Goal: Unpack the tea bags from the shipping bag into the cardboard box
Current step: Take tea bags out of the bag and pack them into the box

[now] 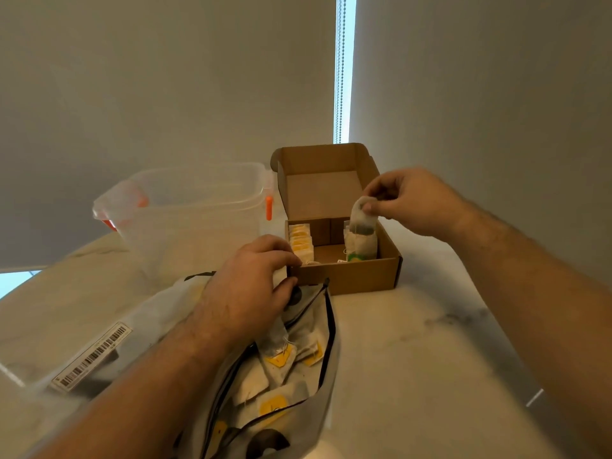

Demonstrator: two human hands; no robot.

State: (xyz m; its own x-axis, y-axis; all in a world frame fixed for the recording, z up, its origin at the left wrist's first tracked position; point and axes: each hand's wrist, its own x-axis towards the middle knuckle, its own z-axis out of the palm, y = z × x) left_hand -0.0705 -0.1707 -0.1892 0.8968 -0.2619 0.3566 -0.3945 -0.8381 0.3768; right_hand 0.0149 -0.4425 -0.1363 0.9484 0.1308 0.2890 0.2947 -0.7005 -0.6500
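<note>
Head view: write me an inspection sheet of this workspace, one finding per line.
Surface: pale marbled countertop.
Job's things: open cardboard box holding yellow-tagged tea bags at its left and green-tagged ones at its right; open shipping bag with loose tea bags inside.
Clutter: clear plastic container with orange latches, beside the box.
Grippers: right hand pinches a tea bag over the box; left hand curled at the bag's mouth, its hold unclear.
Cables: nothing seen.
Surroundings: drawn blinds, bead chain.
</note>
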